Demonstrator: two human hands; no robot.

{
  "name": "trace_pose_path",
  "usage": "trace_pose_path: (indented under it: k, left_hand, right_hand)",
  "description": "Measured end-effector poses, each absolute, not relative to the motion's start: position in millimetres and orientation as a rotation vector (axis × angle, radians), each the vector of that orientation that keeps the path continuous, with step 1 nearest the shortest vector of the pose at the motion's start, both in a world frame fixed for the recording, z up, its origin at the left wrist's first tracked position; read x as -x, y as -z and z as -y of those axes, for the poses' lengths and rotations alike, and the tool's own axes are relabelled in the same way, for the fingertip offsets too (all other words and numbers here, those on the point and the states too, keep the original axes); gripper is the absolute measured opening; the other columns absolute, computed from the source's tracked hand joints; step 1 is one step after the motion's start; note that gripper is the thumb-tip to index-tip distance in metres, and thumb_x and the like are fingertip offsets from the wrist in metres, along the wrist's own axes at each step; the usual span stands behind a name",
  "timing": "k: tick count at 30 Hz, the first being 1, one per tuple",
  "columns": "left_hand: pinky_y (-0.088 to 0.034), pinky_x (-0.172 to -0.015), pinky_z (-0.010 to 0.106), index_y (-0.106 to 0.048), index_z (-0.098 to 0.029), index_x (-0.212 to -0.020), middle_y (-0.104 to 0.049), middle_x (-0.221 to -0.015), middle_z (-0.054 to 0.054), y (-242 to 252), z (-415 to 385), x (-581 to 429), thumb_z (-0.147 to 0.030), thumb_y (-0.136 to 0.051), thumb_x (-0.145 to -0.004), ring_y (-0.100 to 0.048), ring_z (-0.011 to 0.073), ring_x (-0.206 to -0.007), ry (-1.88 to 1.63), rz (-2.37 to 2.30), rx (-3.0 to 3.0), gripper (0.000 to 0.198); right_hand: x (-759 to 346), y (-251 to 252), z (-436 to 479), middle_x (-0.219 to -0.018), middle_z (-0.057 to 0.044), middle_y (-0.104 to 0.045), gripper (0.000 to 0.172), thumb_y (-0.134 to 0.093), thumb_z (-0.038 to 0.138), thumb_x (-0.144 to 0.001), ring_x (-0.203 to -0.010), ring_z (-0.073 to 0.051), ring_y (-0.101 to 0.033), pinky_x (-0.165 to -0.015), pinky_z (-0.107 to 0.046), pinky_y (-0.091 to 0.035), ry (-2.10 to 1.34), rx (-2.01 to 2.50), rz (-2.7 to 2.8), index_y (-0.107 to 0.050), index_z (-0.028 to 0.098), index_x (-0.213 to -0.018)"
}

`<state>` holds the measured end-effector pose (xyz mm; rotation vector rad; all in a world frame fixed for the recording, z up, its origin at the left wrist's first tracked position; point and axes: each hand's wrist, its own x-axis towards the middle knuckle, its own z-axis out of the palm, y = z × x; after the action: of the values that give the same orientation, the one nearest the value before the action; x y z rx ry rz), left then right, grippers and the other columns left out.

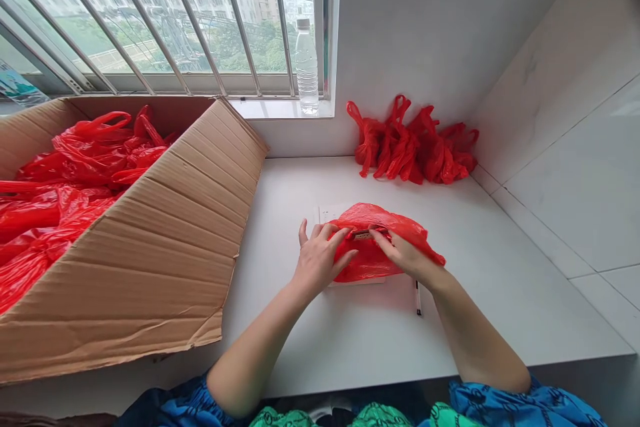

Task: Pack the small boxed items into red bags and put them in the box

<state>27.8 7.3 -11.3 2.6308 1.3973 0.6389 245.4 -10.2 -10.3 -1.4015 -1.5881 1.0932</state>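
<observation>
Red bag mid-handling, centre of frame; not finished

Left hand [316,260]: thumb and index apart, fingers loosely spread, tips on the near side of the red bag [380,215]. Right hand [406,255]: fingertips at the bag's folded edge, beside a small dark labelled item [363,235]; whether they pinch it, can't tell. Bag is puffed out, lying between and under both hands, mid-frame.

Under it, a white paper [326,215], mostly covered. Pen [418,299] just beside, below the right wrist. All on the white table [280,213].

Farther out: row of bunched red bags [435,153] against the wall, upper right; probably dealt with. Cardboard box [165,233], left side, holds a heap of red bags [95,153], which I'd guess are yet to be handled. So likely partway, with this bag in progress. Clear bottle [307,67] stands upright on the sill, top centre.
</observation>
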Motion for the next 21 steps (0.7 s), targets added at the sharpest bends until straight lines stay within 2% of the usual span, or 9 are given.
trace_pose_path:
  k: [4, 8, 11, 16, 21]
  left_hand:
    - [-0.012, -0.120, 0.055, -0.065, -0.025, -0.098, -0.069, -0.097, 0.001, 8.6, -9.3, -27.8, -0.038, -0.054, -0.095, -0.058, 0.0210, -0.103, -0.797, -1.340, -2.421, 0.017]
    - [-0.015, -0.120, 0.054, -0.061, -0.022, -0.083, -0.069, -0.089, -0.001, 9.1, -10.9, -26.6, -0.045, -0.054, -0.094, -0.061, 0.0192, -0.097, -0.746, -1.266, -2.106, 0.026]
    - [-0.014, -0.120, 0.054, -0.061, -0.022, -0.081, -0.069, -0.091, -0.001, 9.3, -12.2, -26.1, -0.050, -0.054, -0.092, -0.062, 0.0198, -0.096, -0.708, -1.244, -1.950, 0.031]
    - [-0.006, -0.122, 0.055, -0.066, -0.023, -0.086, -0.072, -0.095, -0.001, 8.5, -14.6, -23.6, -0.052, -0.060, -0.088, -0.061, 0.0222, -0.104, -0.693, -1.170, -1.891, 0.030]
    - [-0.003, -0.121, 0.058, -0.069, -0.024, -0.089, -0.073, -0.095, 0.000, 7.3, -17.2, -18.7, -0.053, -0.062, -0.086, -0.063, 0.0230, -0.104, -0.628, -1.106, -1.906, 0.030]
  right_hand:
    - [-231.1, 3.5, 2.5, -0.108, -0.003, -0.072, 0.038, -0.049, 0.059, -0.092, -0.108, -0.024, -0.066, -0.097, -0.039, -0.054, -1.132, 1.280, 1.406, -0.065, 0.027, -0.104]
    - [-230.8, -1.3, 1.6, -0.109, -0.003, -0.075, 0.044, -0.047, 0.063, -0.093, -0.112, -0.026, -0.067, -0.101, -0.040, -0.053, -1.405, 1.217, 1.285, -0.071, 0.029, -0.106]
    - [-233.3, -4.0, 2.9, -0.112, -0.002, -0.075, 0.047, -0.047, 0.066, -0.092, -0.117, -0.027, -0.065, -0.105, -0.043, -0.051, -1.542, 1.215, 1.250, -0.074, 0.031, -0.107]
    - [-233.0, -1.1, 1.0, -0.114, -0.002, -0.075, 0.044, -0.053, 0.065, -0.090, -0.118, -0.028, -0.065, -0.106, -0.044, -0.050, -1.532, 1.193, 1.246, -0.074, 0.032, -0.109]
    - [-233.4, 4.6, -0.9, -0.111, -0.001, -0.076, 0.040, -0.055, 0.063, -0.090, -0.117, -0.027, -0.066, -0.106, -0.042, -0.051, -1.467, 1.221, 1.249, -0.074, 0.033, -0.107]
